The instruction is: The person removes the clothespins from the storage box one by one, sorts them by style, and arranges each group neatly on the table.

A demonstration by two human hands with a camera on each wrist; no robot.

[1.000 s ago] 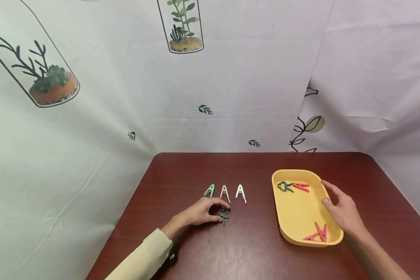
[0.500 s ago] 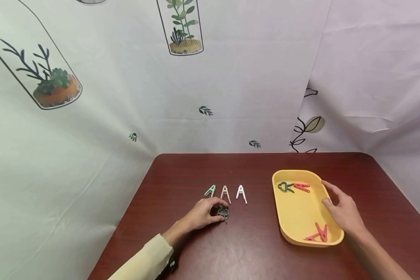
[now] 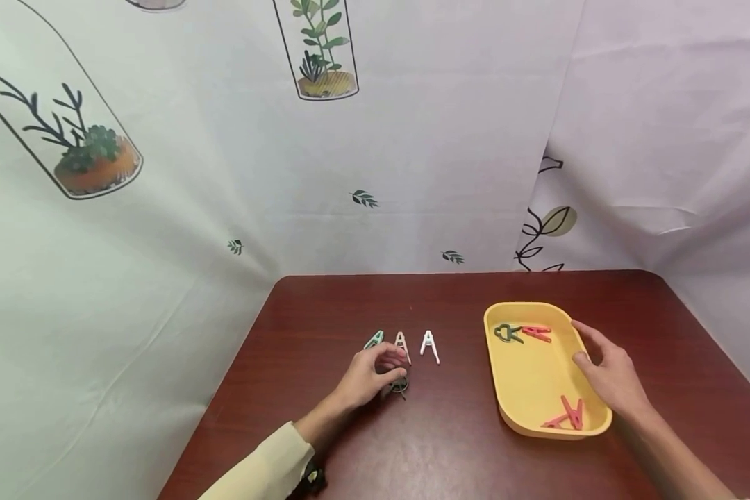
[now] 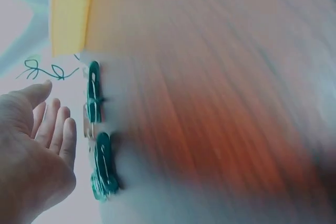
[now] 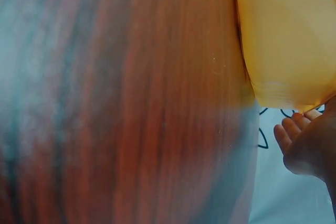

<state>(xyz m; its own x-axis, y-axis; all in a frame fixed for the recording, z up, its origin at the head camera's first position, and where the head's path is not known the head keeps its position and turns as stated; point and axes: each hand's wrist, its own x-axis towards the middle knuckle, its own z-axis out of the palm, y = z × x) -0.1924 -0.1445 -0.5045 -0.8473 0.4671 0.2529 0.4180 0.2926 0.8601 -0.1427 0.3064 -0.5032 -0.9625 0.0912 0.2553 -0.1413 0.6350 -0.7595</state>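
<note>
Over the table, my left hand [image 3: 365, 378] hangs with loosely bent fingers and nothing between them. Just below its thumb lies a dark green spring clip [image 3: 401, 386], partly hidden by the hand. Behind the fingers stand a mint clip [image 3: 373, 338], a pale pink clip [image 3: 401, 340] and, to their right, a white clip [image 3: 429, 346]. In the left wrist view two green clips [image 4: 105, 163] show beside the hand. My right hand [image 3: 612, 375] rests at the right rim of a yellow tray [image 3: 496, 382], its thumb over the edge and its fingers along the outside.
Inside the tray, a dark green clip [image 3: 507, 333] and a red clip [image 3: 536, 334] lie at the far end, with red clips [image 3: 571, 413] at the near end. The brown table [image 3: 437, 444] meets a printed curtain [image 3: 412, 173] at its back edge.
My left thumb and fingers, earlier around the dark green clip, have come off it and lifted slightly. The clip stays on the table. My right hand and the tray have not visibly moved.
</note>
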